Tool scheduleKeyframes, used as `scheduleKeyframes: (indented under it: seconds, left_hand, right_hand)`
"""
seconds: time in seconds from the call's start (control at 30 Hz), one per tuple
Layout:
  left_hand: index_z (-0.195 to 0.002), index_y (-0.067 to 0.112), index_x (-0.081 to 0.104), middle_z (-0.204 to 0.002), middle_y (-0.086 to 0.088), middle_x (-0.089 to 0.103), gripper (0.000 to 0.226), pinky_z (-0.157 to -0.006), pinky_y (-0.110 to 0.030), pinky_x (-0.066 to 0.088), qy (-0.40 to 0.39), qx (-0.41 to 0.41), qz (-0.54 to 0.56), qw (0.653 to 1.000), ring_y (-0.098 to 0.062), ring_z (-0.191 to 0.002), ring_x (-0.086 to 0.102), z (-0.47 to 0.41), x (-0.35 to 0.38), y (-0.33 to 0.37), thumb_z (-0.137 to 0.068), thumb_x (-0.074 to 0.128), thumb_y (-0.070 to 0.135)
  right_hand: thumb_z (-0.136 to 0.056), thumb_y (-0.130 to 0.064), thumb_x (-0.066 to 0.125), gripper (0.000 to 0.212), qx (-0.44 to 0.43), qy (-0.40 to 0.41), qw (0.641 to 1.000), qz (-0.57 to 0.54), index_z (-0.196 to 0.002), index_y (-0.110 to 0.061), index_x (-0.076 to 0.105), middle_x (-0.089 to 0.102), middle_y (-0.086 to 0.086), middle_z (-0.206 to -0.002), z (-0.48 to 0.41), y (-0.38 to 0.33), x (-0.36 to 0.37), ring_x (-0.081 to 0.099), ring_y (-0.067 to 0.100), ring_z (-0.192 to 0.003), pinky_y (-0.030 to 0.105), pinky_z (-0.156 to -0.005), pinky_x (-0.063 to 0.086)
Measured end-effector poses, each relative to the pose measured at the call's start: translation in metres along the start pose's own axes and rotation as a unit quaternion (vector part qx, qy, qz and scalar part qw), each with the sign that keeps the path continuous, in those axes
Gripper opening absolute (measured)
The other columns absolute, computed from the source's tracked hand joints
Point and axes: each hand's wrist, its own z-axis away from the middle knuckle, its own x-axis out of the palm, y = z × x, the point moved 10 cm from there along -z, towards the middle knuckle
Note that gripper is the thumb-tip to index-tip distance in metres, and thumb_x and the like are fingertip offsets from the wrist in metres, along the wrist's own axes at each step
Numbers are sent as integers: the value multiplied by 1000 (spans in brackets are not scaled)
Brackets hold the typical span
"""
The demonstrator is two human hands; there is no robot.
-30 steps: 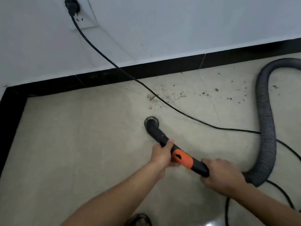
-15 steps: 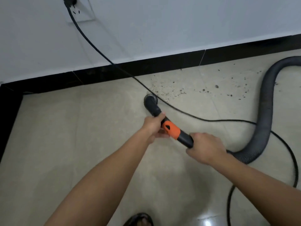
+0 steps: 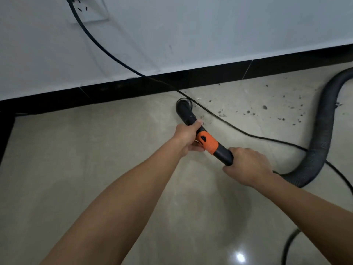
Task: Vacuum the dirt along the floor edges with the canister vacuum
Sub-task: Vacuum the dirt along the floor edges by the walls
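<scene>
A: Where is the working end?

B: The round mouth of the black plastic vacuum tube (image 3: 183,104) sits on the beige tiled floor (image 3: 76,169), just beside the black skirting board (image 3: 133,86). I cannot tell whether it touches the board.

A: Grip?

B: Left hand (image 3: 186,135): fingers wrapped round the tube just ahead of its orange collar (image 3: 207,142). Right hand (image 3: 246,165): fingers clenched round the rear end, where the grey ribbed hose (image 3: 321,134) joins. The left is the nearer to the mouth, so I judge it steers.

A: Axis?

B: The tube runs from the right hand at lower right up to the mouth at upper left, oblique to the skirting.

A: And the dirt?

B: Dark specks of dirt (image 3: 264,107) lie to the right of the mouth, strung along the skirting toward the hose.

A: Anything between?

B: Yes. The thin black power cord (image 3: 257,137) drops from the white wall socket (image 3: 91,14) and passes just right of the mouth, between it and most of the specks.

A: Judgement?

B: The coming sweep should go rightward along the edge. The mouth probably needs lifting over the cord, or it may drag it.
</scene>
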Motion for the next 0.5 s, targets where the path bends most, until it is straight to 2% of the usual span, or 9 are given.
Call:
scheduleKeyframes:
  seconds: [0.1, 0.27, 0.37, 0.5]
  left_hand:
    - [-122, 1, 48, -93, -17, 64, 45, -56, -41, 60, -14, 6, -14, 1000, -30, -73, 67, -18, 4, 27, -95, 58, 37]
    - [-118, 2, 51, -93, -17, 65, 42, -51, -41, 59, 5, 21, 12, 1000, -29, -75, 67, -39, -2, 46, -95, 58, 37]
    - [-119, 2, 50, -96, -18, 65, 43, -54, -42, 59, -12, 16, -4, 1000, -31, -80, 68, -45, -2, 45, -95, 58, 37]
    - [-119, 1, 52, -98, -19, 67, 43, -59, -45, 60, 5, 16, 3, 1000, -32, -83, 69, -33, -8, 42, -95, 58, 37]
  right_hand:
    - [-79, -36, 61, 16, 19, 2, 1000, -7, -92, -28, 54, 56, -5, -74, -24, 0, -12, 56, 17, -66, 27, -58, 39]
    - [-78, -36, 62, 19, 23, 10, 1000, 0, -92, -26, 53, 57, -2, -77, -48, -8, -25, 57, 19, -68, 28, -62, 44]
    - [-80, -36, 61, 18, 26, 8, 1000, 7, -92, -25, 53, 58, -1, -78, -49, -9, -22, 58, 21, -72, 28, -63, 44]
    - [-82, -37, 60, 18, 18, 20, 1000, 2, -94, -27, 52, 55, -3, -75, -33, -17, -25, 57, 20, -69, 29, -63, 45]
